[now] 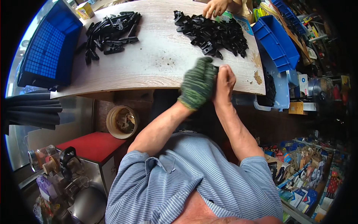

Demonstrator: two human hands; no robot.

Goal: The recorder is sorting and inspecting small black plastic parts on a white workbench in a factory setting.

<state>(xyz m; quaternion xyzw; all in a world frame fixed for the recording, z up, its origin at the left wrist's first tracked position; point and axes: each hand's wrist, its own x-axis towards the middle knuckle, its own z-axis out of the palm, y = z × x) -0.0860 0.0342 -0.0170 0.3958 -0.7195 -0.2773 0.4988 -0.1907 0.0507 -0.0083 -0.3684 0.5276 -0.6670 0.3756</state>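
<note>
My left hand (197,84), in a green and black knit glove, and my bare right hand (224,84) meet over the table's near edge. Both are closed around a small black part (216,69); only a bit of it shows between the fingers, so its shape is hidden. Just beyond them lies a heap of black angular plastic pieces (212,33). Farther left on the table, longer narrow black pieces (112,31) are spread in a loose pile.
Another person's hand (216,7) rests at the heap's far side. The whitish table (156,63) has worn patches. A blue crate (48,48) stands at its left end; a blue bin (276,43) is at the right. Below are a bucket (122,122) and a red-topped cabinet (89,145).
</note>
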